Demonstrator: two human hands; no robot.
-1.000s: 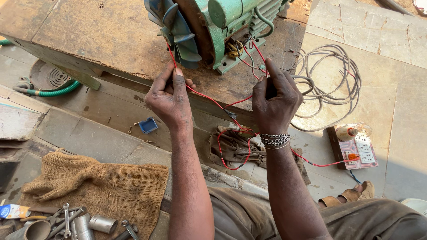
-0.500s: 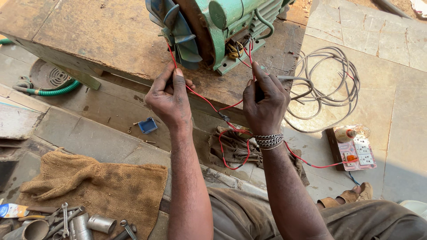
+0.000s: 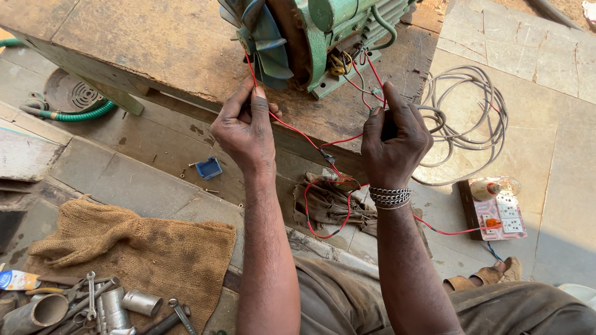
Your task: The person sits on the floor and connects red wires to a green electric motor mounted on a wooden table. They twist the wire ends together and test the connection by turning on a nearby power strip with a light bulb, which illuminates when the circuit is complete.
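Down to my left a burlap sack [image 3: 133,248] lies on the floor, with spanners [image 3: 92,298] and metal pipe pieces [image 3: 115,307] beside it. A green hose [image 3: 77,115] curls near a floor drain [image 3: 77,93]. A small blue box [image 3: 209,167] sits on the paving.

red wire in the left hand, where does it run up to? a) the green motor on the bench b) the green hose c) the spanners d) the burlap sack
a: the red wire pinched by the left hand rises to the green motor.
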